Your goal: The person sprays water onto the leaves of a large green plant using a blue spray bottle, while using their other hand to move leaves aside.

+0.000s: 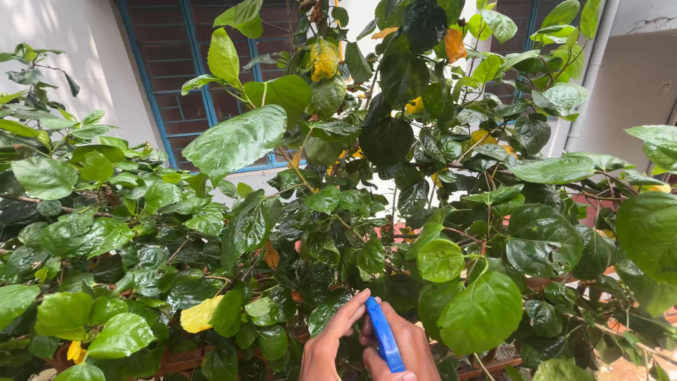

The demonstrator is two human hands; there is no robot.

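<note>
Blue-handled shears (384, 337) sit low in the bush, long axis running up toward the leaves (331, 310), right hand (398, 349) wrapped around the handle and left hand (330, 346) pinching just beside it.

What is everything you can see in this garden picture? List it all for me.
shrub: one, glossy green leaves, fills most of the view
yellow leaves: several, one large at lower left, others higher up near the top centre
window frame: one, blue with dark slats, behind the plant at upper left
wall: white, far left
drainpipe: one, pale, upper right
blue handle: one, bright blue, bottom centre, tool end hidden
left hand: fingers against the handle
right hand: wrapped around the handle
</note>
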